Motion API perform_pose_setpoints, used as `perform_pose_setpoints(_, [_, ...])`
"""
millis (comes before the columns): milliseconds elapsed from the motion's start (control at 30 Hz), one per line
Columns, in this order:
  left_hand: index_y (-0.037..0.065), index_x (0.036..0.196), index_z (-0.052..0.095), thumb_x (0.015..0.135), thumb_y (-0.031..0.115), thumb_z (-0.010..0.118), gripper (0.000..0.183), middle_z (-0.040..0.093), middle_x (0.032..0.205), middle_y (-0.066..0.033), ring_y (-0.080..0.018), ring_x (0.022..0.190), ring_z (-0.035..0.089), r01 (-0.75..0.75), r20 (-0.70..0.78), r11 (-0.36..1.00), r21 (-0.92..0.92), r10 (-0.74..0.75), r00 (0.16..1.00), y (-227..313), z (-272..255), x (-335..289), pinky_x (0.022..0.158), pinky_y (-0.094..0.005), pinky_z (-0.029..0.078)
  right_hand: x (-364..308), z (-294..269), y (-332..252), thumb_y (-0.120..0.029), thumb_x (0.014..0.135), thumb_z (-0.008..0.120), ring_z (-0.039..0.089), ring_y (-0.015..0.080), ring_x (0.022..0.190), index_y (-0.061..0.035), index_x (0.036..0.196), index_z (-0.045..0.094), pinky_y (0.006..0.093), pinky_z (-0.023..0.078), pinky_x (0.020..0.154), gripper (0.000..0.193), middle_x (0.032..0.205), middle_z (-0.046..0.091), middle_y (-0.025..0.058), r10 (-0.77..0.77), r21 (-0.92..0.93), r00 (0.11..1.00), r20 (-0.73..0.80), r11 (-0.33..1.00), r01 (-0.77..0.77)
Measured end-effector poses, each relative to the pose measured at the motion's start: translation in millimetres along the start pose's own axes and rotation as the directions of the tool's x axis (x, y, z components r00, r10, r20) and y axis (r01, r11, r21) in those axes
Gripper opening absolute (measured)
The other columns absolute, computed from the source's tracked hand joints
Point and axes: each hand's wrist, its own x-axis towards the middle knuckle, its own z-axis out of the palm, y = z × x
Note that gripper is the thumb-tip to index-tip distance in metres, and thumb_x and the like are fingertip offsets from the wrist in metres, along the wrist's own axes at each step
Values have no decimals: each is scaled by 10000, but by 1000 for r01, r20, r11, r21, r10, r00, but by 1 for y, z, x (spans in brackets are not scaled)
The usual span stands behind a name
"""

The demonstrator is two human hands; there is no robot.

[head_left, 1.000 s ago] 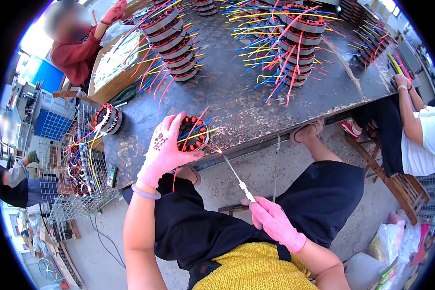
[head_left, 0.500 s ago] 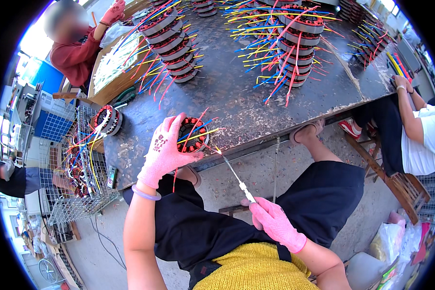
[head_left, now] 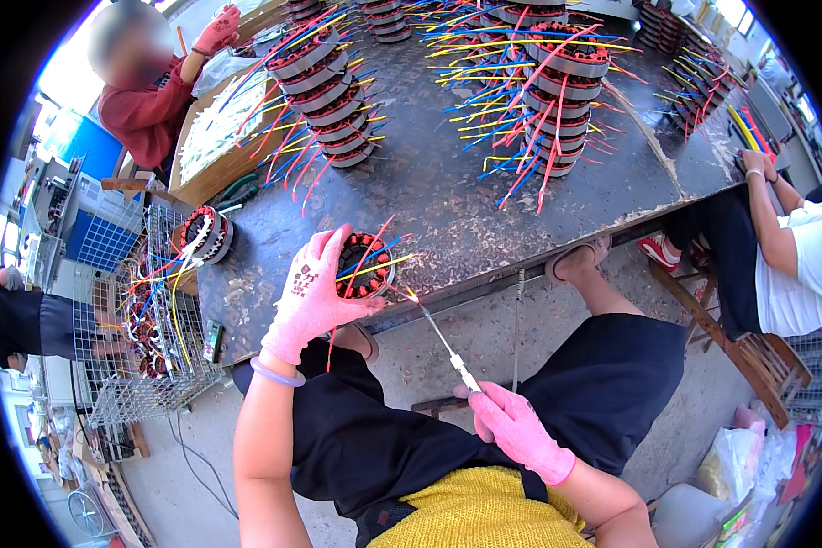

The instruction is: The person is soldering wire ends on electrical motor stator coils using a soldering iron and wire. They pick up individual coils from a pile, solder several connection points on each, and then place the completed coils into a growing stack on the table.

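Observation:
My left hand (head_left: 310, 290), in a pink work glove, grips a motor stator (head_left: 374, 285) at the table's near edge. Its ring shows dark red windings, and red, blue and yellow lead wires stick out of it. In my gloved right hand (head_left: 518, 427) is a long-necked lighter (head_left: 464, 373) with a white body and a thin metal neck. A small orange flame (head_left: 413, 296) shows at its tip, just right of the stator's rim and apart from my left hand.
Stacked stators with coloured leads (head_left: 324, 100) and another such stack (head_left: 562, 110) stand on the dark table (head_left: 429, 205). Two stators (head_left: 207, 236) sit at its left, beside a wire basket (head_left: 155, 388). A co-worker (head_left: 142, 105) sits far left, another person (head_left: 785, 265) at right.
The view has shifted slightly. The lighter's tip with its flame remains near the stator's right side; both hands keep their grips.

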Motion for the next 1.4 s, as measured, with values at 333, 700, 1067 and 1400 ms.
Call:
perform_pose_setpoints(333, [-38, 1406, 411, 590, 316, 894, 1013, 522, 1282, -193, -372, 1209, 519, 0, -4, 1000, -5, 0, 1000, 2, 0, 0, 1044, -430, 415, -1, 1, -2, -241, 1036, 468, 451, 63, 585, 3, 1175, 599, 255, 390, 558, 310, 641, 491, -16, 6, 1, 1000, -2, 1000, -6])
perform_pose_setpoints(700, [21, 1413, 448, 553, 286, 888, 1002, 493, 1339, -180, -390, 1248, 473, -155, 27, 988, -26, 155, 987, -8, -4, -1, 1096, -461, 360, -4, -4, -2, -246, 1029, 479, 459, 65, 581, -10, 1221, 613, 251, 394, 556, 332, 645, 485, -16, 15, 40, 998, -58, 999, -12])
perform_pose_setpoints(1067, [46, 1413, 469, 550, 230, 878, 973, 486, 1378, -184, -377, 1287, 454, -105, 64, 994, -10, 105, 992, 2, -11, -1, 1106, -444, 359, -4, -4, -9, -235, 1030, 476, 465, 71, 574, -6, 1249, 600, 257, 401, 556, 341, 631, 478, -8, -18, -24, 999, -32, 1000, 18])
perform_pose_setpoints(1400, [47, 1416, 467, 568, 238, 864, 956, 491, 1370, -187, -384, 1283, 465, -77, 70, 996, -38, 80, 994, 6, -9, 0, 1098, -437, 370, -4, -2, -3, -230, 1030, 480, 469, 64, 587, -3, 1246, 598, 247, 401, 562, 334, 663, 501, -1, 4, 89, 1000, -25, 996, -2])
